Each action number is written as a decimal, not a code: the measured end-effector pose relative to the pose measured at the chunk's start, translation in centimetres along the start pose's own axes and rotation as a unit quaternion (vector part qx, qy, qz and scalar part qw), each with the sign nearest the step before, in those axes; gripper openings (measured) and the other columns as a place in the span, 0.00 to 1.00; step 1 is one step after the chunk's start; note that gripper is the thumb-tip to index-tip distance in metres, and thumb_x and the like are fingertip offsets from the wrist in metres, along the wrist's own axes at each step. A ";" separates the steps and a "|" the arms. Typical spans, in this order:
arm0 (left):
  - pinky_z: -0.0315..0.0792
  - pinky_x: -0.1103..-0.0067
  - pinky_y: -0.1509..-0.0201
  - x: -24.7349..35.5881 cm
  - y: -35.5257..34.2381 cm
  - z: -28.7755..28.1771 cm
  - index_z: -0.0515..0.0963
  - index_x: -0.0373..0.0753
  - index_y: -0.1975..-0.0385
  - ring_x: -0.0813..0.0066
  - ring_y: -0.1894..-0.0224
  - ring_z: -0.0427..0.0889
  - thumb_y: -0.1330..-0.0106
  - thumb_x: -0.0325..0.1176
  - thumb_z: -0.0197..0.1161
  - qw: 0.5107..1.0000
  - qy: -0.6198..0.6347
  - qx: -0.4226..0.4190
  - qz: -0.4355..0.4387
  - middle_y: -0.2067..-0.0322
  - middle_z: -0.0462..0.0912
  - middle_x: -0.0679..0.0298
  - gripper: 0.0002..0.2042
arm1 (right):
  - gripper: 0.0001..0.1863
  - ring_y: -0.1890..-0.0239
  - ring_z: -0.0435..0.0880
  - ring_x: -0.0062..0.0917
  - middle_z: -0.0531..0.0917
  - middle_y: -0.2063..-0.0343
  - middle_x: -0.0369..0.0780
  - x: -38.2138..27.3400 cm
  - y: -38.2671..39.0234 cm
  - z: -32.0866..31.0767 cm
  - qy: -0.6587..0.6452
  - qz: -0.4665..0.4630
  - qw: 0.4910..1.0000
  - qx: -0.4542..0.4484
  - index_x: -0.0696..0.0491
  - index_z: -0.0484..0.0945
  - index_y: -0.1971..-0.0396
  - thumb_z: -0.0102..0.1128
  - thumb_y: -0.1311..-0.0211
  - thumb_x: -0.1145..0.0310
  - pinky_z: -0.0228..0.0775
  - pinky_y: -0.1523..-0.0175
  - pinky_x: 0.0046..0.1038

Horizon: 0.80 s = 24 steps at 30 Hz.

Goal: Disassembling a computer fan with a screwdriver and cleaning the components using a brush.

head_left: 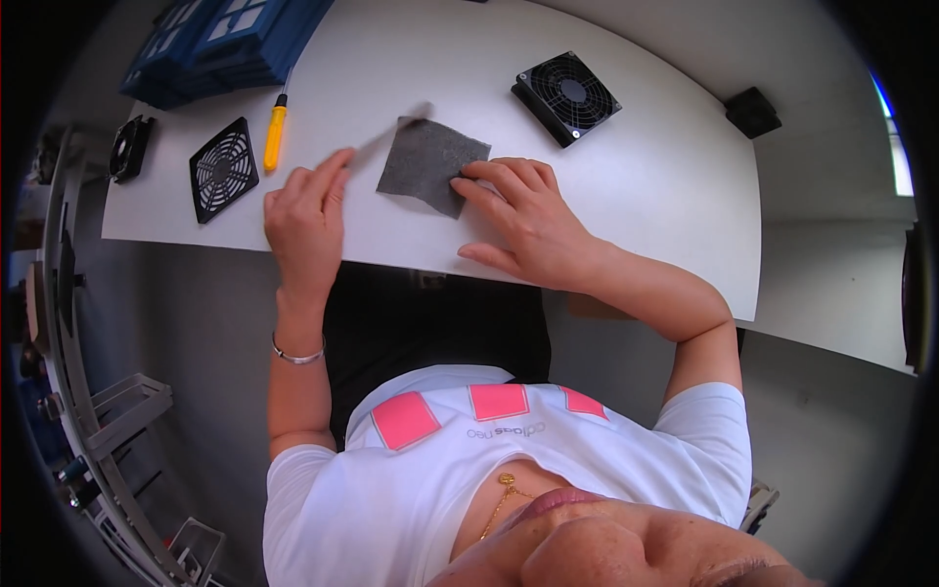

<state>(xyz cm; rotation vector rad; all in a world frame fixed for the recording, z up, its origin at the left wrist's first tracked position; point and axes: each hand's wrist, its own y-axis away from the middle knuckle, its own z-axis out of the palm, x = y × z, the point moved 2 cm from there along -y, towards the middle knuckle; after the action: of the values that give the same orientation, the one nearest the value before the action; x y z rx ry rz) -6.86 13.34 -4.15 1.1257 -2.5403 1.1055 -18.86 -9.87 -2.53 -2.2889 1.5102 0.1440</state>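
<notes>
A square of dark grey filter sheet [430, 164] lies on the white table [381, 59], its edges slightly wavy. My right hand [533, 220] holds it at the right edge with the fingertips, while the thumb stays apart nearer the table's front. My left hand [308, 210] is closed around a thin stick-like tool [377, 145], smeared by motion. The tool's wider pale end reaches over the sheet's far edge; its exact kind is hard to make out. A yellow-handled screwdriver [276, 139] lies beyond my left hand, beside a black fan grille [224, 170].
A black fan with its guard [567, 95] lies at the back right. Another small black fan [129, 149] stands at the table's left edge. Blue storage bins [220, 49] occupy the far left corner. A dark box-shaped object [752, 112] is beyond the right edge. Metal shelving [83, 391] stands left.
</notes>
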 end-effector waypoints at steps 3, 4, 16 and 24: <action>0.65 0.72 0.65 -0.4 -0.1 -0.3 0.85 0.44 0.52 0.68 0.73 0.75 0.30 0.31 0.63 0.995 0.007 0.050 -0.084 0.75 0.78 0.65 0.10 | 0.35 0.38 0.68 0.42 0.71 0.40 0.46 -0.1 0.1 0.0 0.002 -0.001 1.000 -0.001 0.55 0.72 0.38 0.69 0.41 0.52 0.56 0.34 0.43; 0.65 0.72 0.65 0.3 -0.1 -0.5 0.85 0.44 0.51 0.67 0.73 0.75 0.30 0.32 0.63 0.992 0.103 0.023 -0.074 0.75 0.79 0.64 0.10 | 0.35 0.38 0.68 0.42 0.71 0.40 0.46 -0.1 0.1 0.0 0.004 0.000 1.000 -0.001 0.55 0.72 0.38 0.69 0.41 0.52 0.56 0.34 0.43; 0.71 0.75 0.60 0.4 0.2 -2.1 0.85 0.43 0.50 0.66 0.68 0.77 0.28 0.31 0.60 0.975 0.172 -0.015 -0.143 0.71 0.81 0.62 0.11 | 0.34 0.41 0.68 0.41 0.70 0.41 0.45 -0.1 -0.3 -0.3 -0.001 0.004 1.000 -0.001 0.54 0.72 0.39 0.70 0.43 0.53 0.55 0.35 0.42; 0.67 0.74 0.65 -1.3 0.5 -1.2 0.85 0.45 0.52 0.69 0.74 0.76 0.30 0.32 0.63 0.993 0.029 0.082 -0.085 0.74 0.79 0.65 0.10 | 0.35 0.41 0.68 0.41 0.70 0.40 0.44 -0.1 -0.1 0.0 0.010 0.000 1.000 -0.011 0.52 0.72 0.38 0.71 0.43 0.53 0.56 0.35 0.43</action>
<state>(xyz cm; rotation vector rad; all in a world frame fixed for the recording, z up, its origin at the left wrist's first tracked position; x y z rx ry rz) -6.49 15.12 -4.16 1.3023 -2.2948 1.2991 -18.83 -9.76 -2.45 -2.3148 1.5250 0.1394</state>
